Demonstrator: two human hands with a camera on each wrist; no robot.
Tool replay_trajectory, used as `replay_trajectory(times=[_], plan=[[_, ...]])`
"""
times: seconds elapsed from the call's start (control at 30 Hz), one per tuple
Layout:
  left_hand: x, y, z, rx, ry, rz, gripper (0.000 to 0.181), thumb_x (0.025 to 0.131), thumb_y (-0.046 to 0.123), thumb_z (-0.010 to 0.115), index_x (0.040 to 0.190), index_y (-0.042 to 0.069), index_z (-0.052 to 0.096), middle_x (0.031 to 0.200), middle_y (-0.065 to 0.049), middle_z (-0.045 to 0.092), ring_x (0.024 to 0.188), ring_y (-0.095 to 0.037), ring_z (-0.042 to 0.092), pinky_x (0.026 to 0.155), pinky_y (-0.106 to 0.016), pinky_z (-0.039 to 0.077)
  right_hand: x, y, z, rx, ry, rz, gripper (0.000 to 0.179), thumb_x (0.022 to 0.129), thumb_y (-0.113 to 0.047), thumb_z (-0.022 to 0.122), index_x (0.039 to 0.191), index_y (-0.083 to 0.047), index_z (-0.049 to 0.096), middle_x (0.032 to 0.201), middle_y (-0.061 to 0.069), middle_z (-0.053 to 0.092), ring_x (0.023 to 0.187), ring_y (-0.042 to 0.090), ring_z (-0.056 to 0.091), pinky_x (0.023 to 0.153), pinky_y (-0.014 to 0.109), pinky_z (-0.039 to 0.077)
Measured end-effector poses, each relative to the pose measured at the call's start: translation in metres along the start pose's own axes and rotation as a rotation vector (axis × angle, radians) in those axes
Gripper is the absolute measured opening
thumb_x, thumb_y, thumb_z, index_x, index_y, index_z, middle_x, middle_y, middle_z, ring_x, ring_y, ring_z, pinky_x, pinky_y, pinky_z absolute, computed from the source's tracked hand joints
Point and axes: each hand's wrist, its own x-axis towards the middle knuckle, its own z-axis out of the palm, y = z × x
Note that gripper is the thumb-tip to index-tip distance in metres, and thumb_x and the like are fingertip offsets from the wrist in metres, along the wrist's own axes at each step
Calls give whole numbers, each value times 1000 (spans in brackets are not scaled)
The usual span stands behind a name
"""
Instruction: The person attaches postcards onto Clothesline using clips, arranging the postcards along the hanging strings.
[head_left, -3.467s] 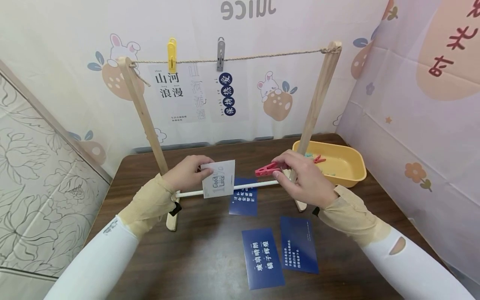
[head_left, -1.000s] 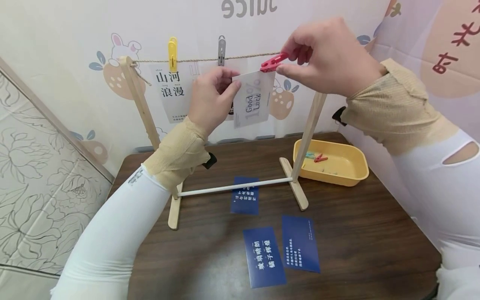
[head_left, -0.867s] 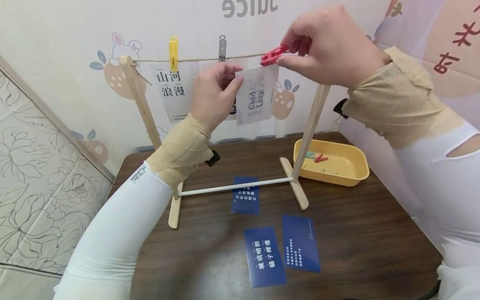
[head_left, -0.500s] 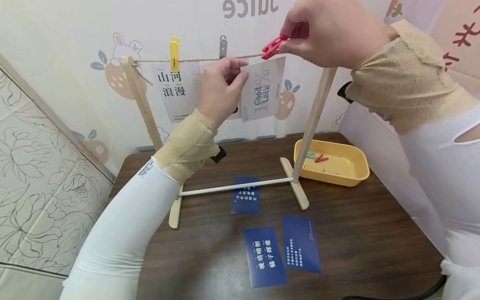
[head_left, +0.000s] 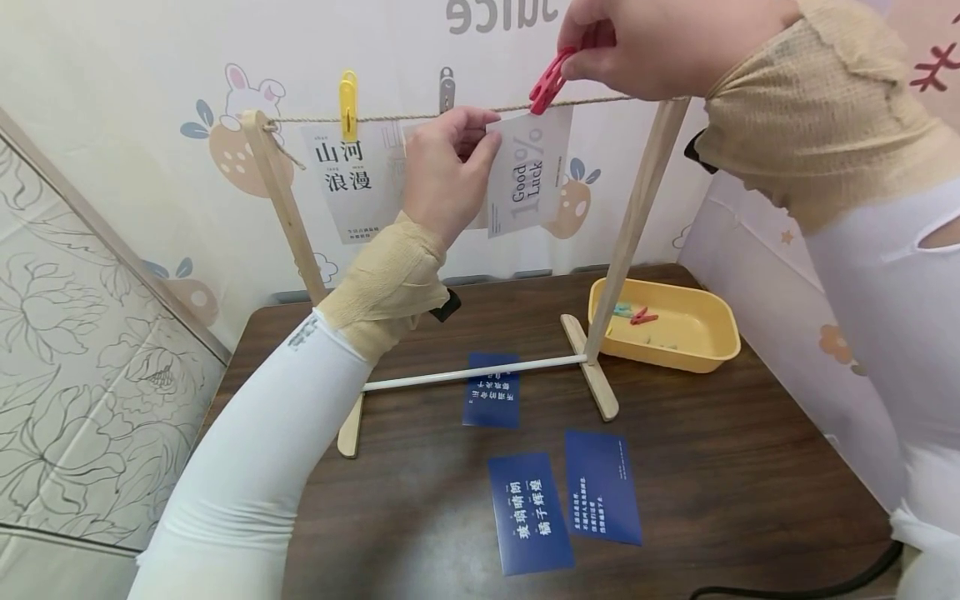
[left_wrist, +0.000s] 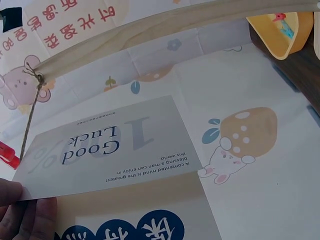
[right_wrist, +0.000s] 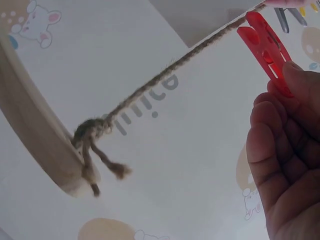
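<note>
My left hand (head_left: 450, 171) pinches the upper left corner of a pale "Good Luck" card (head_left: 528, 175), its top edge right at the twine (head_left: 600, 102). Above that edge my right hand (head_left: 667, 42) squeezes a red clothespin (head_left: 550, 82) between thumb and fingers, the pin's tip at the twine. In the right wrist view the red clothespin (left_wrist: 9, 154) (right_wrist: 267, 52) slants with its tip close to the cord. A yellow clothespin (head_left: 348, 107) holds a white card (head_left: 345, 183) on the line. The grey clothespin (head_left: 447, 90) is further right; its card is mostly behind my left hand.
The twine runs between two wooden posts (head_left: 637, 217), joined low by a white rod (head_left: 472, 373). A yellow basin (head_left: 675, 325) with several small clothespins stands at the right. Blue cards (head_left: 530, 512) lie on the dark table (head_left: 405, 500). A black cable (head_left: 810, 590) crosses the front right.
Both hands have risen from over the table to the twine, bringing the card and red clothespin. In the last second the clothespin has turned from sideways to steeply downward.
</note>
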Motion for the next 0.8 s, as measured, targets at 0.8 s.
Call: replay_trajectory(times=[0.8], plan=[[1, 5, 7, 29, 38, 34, 21, 109, 5, 63, 125, 0, 75, 111, -15, 80, 92, -16, 73, 85, -19, 58, 17, -3, 3, -114, -60, -95, 26, 111, -10, 56, 121, 11, 69, 117, 32, 62, 97, 45, 56, 71, 23, 44]])
